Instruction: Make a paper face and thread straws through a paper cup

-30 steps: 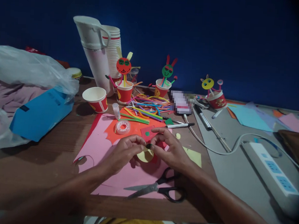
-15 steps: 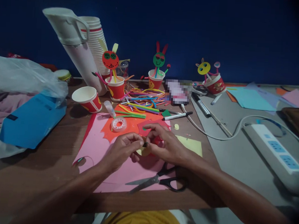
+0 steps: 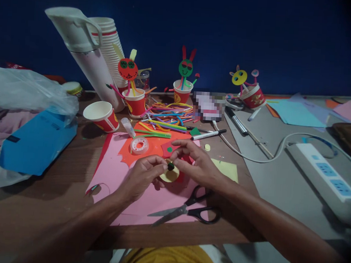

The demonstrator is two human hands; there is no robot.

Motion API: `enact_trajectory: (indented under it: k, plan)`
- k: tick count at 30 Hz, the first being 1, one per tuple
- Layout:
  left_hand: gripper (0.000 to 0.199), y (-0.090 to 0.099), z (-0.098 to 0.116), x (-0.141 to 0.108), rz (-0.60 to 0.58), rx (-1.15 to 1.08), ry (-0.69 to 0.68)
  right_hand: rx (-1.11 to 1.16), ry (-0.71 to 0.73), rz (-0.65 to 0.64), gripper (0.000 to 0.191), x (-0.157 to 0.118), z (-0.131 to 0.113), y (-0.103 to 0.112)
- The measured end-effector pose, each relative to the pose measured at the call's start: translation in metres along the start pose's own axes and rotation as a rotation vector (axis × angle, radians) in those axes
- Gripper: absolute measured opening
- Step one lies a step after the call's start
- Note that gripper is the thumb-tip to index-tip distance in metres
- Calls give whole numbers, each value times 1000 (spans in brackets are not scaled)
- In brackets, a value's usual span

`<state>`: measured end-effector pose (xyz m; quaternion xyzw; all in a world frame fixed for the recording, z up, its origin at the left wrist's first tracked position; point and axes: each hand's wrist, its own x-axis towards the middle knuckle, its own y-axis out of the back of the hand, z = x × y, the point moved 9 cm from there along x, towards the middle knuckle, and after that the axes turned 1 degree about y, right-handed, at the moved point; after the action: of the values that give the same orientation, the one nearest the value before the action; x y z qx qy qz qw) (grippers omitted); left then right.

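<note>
Between the thumb and forefinger of my left hand (image 3: 148, 172) is a small dark green paper piece (image 3: 170, 166). Right below it shows a pale yellow paper disc (image 3: 169, 176); whether my lower left fingers touch it I cannot tell. My right hand (image 3: 197, 164) hovers just right of the piece, fingers curved and apart, apparently holding nothing. Under both hands lie a pink sheet (image 3: 148, 204) and orange paper (image 3: 127, 154). A red paper scrap with a green dot (image 3: 169, 149) lies beyond my fingers. Scissors (image 3: 183, 211) rest spread near the table's front edge.
A tape roll (image 3: 139, 145), an empty paper cup (image 3: 101, 116) on its side, and colored pipe cleaners (image 3: 170, 115) lie ahead. Several cups with paper-faced figures, such as the green one (image 3: 186, 68), stand behind. A jug (image 3: 85, 60) stands left; a power strip (image 3: 323, 170) lies right.
My right fingers have drawn slightly away from the green piece, which now shows more fully over the yellow disc. My left hand keeps its pinch.
</note>
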<state>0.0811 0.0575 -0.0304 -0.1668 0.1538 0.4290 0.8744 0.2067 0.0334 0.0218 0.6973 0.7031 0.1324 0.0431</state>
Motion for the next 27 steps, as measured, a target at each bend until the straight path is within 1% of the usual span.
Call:
enact_trajectory:
  k: [3, 6, 10, 14, 19, 22, 27]
  plan:
    - [20, 3, 2, 1, 37, -42, -4, 45, -73, 79, 24, 2, 6, 10]
    - [20, 6, 5, 0, 74, -62, -24, 8, -107, 65, 13, 3, 7, 11]
    - [22, 8, 8, -1, 116, -49, -34, -46, -76, 36, 14, 3, 1, 7]
    - [23, 7, 10, -2, 124, -35, -45, -123, -25, 39, 13, 3, -5, 6]
    - [25, 6, 12, -3, 136, -6, -60, -160, -13, 36, 10, 2, -6, 3]
    - [25, 5, 14, -4, 138, 20, -70, -159, -14, 38, 9, 2, -4, 2]
    - [22, 2, 15, -5, 117, 61, -84, -113, -87, 27, 11, 2, 3, 2]
